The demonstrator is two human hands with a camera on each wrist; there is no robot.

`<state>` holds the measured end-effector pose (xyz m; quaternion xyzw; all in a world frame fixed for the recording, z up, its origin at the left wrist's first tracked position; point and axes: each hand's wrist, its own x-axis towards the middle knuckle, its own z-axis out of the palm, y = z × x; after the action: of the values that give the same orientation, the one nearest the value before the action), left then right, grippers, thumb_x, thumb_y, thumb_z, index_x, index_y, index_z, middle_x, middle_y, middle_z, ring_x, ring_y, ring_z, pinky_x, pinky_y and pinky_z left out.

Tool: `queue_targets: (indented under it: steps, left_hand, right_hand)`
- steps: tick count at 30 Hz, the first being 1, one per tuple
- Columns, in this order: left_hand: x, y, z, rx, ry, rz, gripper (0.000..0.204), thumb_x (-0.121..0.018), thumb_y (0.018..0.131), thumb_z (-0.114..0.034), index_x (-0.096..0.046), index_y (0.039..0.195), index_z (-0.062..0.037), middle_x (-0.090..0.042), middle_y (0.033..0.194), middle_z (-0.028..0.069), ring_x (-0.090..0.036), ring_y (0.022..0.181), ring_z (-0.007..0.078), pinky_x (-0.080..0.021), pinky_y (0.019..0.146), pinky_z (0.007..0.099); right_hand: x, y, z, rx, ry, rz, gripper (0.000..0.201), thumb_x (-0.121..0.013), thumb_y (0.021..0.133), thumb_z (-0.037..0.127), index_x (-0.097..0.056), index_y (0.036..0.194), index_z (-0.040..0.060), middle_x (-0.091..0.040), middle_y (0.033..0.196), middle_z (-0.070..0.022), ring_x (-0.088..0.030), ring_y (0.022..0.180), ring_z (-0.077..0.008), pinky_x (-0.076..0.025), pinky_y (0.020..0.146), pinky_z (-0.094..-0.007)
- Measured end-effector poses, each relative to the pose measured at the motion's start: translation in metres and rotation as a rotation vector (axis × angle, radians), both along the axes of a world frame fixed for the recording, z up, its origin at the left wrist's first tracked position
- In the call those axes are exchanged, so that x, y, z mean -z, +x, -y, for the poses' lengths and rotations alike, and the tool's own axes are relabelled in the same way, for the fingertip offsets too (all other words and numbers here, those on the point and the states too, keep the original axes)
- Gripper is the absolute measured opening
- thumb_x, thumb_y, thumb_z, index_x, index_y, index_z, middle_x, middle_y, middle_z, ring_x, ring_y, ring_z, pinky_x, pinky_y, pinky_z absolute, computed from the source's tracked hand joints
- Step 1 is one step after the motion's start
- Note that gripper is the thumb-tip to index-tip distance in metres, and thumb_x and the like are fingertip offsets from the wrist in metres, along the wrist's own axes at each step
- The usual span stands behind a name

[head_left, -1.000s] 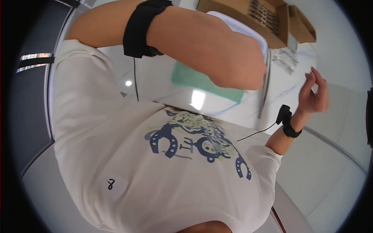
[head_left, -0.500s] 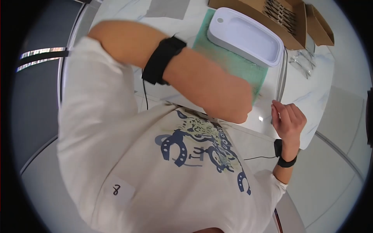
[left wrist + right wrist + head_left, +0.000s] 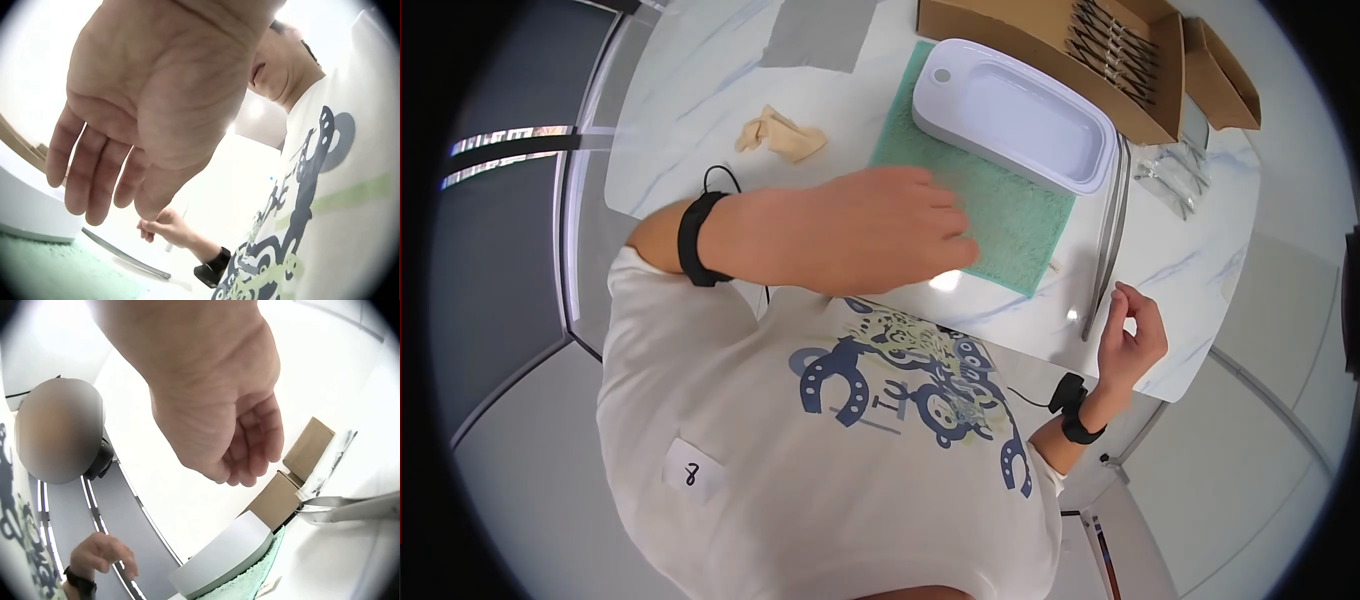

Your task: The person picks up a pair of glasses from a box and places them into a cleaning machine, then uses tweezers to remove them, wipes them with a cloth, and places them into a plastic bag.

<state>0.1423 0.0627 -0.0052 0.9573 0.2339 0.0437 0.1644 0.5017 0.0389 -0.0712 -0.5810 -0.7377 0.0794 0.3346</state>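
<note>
In the head view my left hand (image 3: pixel 855 232) hovers palm down at the near left corner of a green textured mat (image 3: pixel 1020 235). The left wrist view shows its fingers stretched out with nothing in them. My right hand (image 3: pixel 1132 338) is by the table's near right edge, fingers loosely bent and holding nothing. Just beyond its fingertips lie long metal tweezers (image 3: pixel 1112 240), their two arms apart in the right wrist view. On the mat stands a pale lilac plastic tray (image 3: pixel 1015 110) with rounded ends and a small round hollow at one end.
Behind the tray is a cardboard box (image 3: pixel 990 22) with dark thin bundled pieces (image 3: pixel 1112 50). A clear bag (image 3: pixel 1175 180) of similar pieces lies right of the tweezers. A crumpled beige piece (image 3: pixel 782 136) and a grey sheet (image 3: pixel 820 32) are on the marble-patterned table (image 3: pixel 690 120).
My left hand has drawn back from the tray's right end, toward my body and leftward, its fingers now loosened. My right hand has shifted left. The beige piece has come into view.
</note>
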Motion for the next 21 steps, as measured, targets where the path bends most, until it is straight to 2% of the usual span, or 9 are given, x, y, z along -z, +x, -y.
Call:
queue_targets:
  steps: [1,3,6,9,13,14,15,20,21]
  left_hand:
    - [-0.001,-0.005,0.002,0.003,-0.007,-0.001,0.038,-0.075,0.076,-0.009,-0.059,0.111,-0.006,-0.062,0.094,0.0051,-0.062,0.092,0.0212,-0.048,0.079,0.0334]
    - [-0.019,-0.018,0.009,-0.209,0.019,0.044,0.043,-0.076,0.076,-0.01,-0.061,0.116,-0.0071,-0.064,0.098,0.0053,-0.064,0.091,0.023,-0.051,0.08,0.0353]
    - [-0.03,-0.022,0.016,-0.247,-0.009,0.026,0.047,-0.079,0.073,-0.01,-0.063,0.117,-0.0083,-0.066,0.1,0.0047,-0.064,0.09,0.0237,-0.052,0.078,0.0357]
    - [-0.036,-0.028,0.022,-0.253,-0.047,0.014,0.047,-0.079,0.072,-0.009,-0.063,0.117,-0.0094,-0.066,0.1,0.0044,-0.064,0.09,0.024,-0.052,0.078,0.0357]
    - [-0.046,-0.036,0.025,-0.282,-0.021,0.034,0.048,-0.078,0.073,-0.009,-0.064,0.119,-0.0091,-0.067,0.1,0.006,-0.064,0.091,0.0264,-0.052,0.078,0.0373]
    - [-0.052,-0.034,0.025,-0.356,-0.051,-0.003,0.047,-0.077,0.074,-0.008,-0.064,0.119,-0.0085,-0.068,0.101,0.0075,-0.064,0.091,0.0281,-0.051,0.078,0.0383]
    - [-0.054,-0.03,0.025,-0.432,-0.087,-0.034,0.047,-0.077,0.074,-0.008,-0.065,0.119,-0.0078,-0.068,0.101,0.0091,-0.064,0.091,0.0297,-0.051,0.078,0.0394]
    - [-0.046,-0.024,0.038,-0.548,-0.094,0.008,0.044,-0.075,0.075,-0.007,-0.066,0.118,-0.0042,-0.07,0.104,0.0133,-0.065,0.09,0.0325,-0.051,0.076,0.0411]
    - [-0.04,-0.023,0.042,-0.569,-0.108,0.103,0.043,-0.076,0.074,-0.007,-0.067,0.116,-0.0038,-0.07,0.103,0.0137,-0.065,0.089,0.0326,-0.052,0.075,0.0405]
  right_hand:
    - [0.006,0.002,-0.002,0.049,-0.038,-0.011,0.004,-0.071,0.087,0.001,-0.073,0.091,0.0013,-0.071,0.08,-0.0066,-0.063,0.064,-0.0159,-0.05,0.06,-0.0284]
    - [0.006,0.001,0.0,0.085,-0.085,-0.028,0.005,-0.071,0.088,0.002,-0.073,0.092,0.0011,-0.071,0.081,-0.0066,-0.063,0.064,-0.0161,-0.051,0.061,-0.0285]
    - [0.005,0.002,0.0,0.175,-0.119,-0.097,0.015,-0.072,0.089,0.009,-0.072,0.103,0.0018,-0.072,0.089,-0.0076,-0.066,0.071,-0.0176,-0.053,0.065,-0.0289]
    - [-0.005,-0.003,-0.002,0.362,-0.287,-0.003,0.045,-0.073,0.091,0.026,-0.062,0.13,0.0063,-0.069,0.113,-0.0101,-0.065,0.097,-0.0205,-0.054,0.075,-0.0324]
    - [0.0,-0.006,0.002,0.347,-0.355,0.168,0.054,-0.075,0.089,0.033,-0.058,0.133,0.0071,-0.064,0.119,-0.0118,-0.063,0.105,-0.0266,-0.053,0.083,-0.0385]
    - [0.001,-0.002,0.003,0.336,-0.359,0.237,0.056,-0.075,0.089,0.034,-0.057,0.134,0.0071,-0.063,0.119,-0.0126,-0.062,0.107,-0.029,-0.052,0.085,-0.0402]
    - [-0.001,-0.002,0.005,0.314,-0.346,0.207,0.056,-0.075,0.088,0.036,-0.058,0.132,0.0069,-0.063,0.118,-0.0142,-0.061,0.108,-0.0318,-0.051,0.087,-0.0418]
    - [0.012,-0.014,0.017,0.367,-0.443,0.093,0.052,-0.074,0.089,0.032,-0.059,0.131,0.0062,-0.063,0.121,-0.0139,-0.063,0.108,-0.0313,-0.051,0.088,-0.0404]
    - [0.013,-0.017,0.021,0.401,-0.456,0.085,0.052,-0.074,0.089,0.031,-0.059,0.132,0.0061,-0.063,0.121,-0.0137,-0.063,0.108,-0.0312,-0.051,0.088,-0.04]
